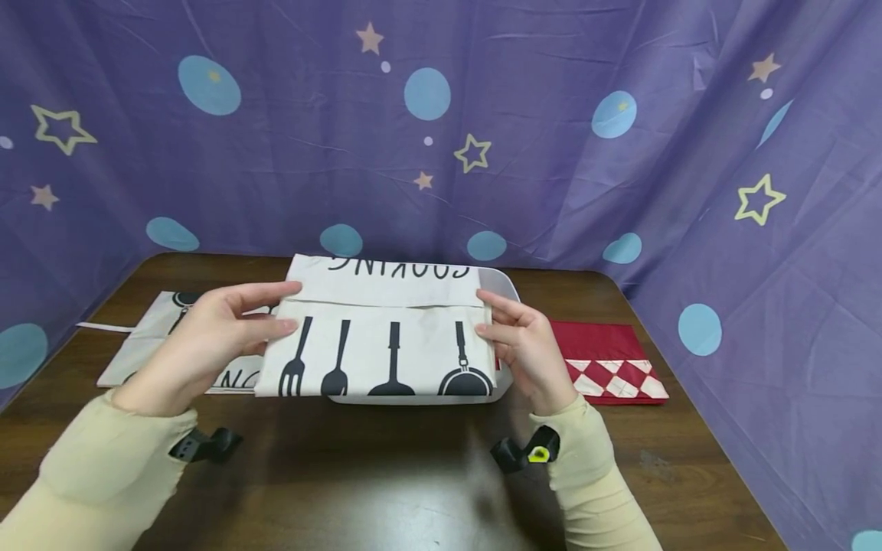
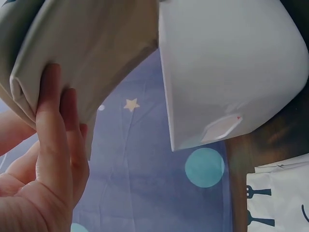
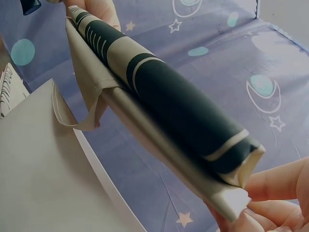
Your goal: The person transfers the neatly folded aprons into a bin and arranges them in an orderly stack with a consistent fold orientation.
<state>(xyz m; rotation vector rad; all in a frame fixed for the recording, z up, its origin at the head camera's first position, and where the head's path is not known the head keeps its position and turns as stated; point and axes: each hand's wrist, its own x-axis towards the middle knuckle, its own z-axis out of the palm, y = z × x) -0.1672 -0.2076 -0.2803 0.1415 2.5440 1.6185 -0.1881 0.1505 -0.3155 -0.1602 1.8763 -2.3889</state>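
A folded white cloth (image 1: 386, 344), printed with black kitchen utensils and the upside-down word COOKING, is held up in both hands. My left hand (image 1: 220, 337) pinches its left edge, thumb on the printed face; in the left wrist view the fingers (image 2: 53, 130) press against its underside. At the right edge, my right hand (image 1: 520, 344) pinches the layers between thumb and fingers. A white plastic bin (image 1: 499, 283) stands behind and below the cloth, mostly hidden by it. The right wrist view shows the cloth's stacked folds edge-on, above the bin's rim (image 3: 104, 176).
On the table's left lies another folded white cloth (image 1: 155, 329) with a similar print and a white strap (image 1: 103, 327). To the right is a folded red cloth (image 1: 599, 340) with a red-and-white diamond band. A purple star-patterned curtain (image 1: 524, 207) surrounds the brown table (image 1: 386, 474).
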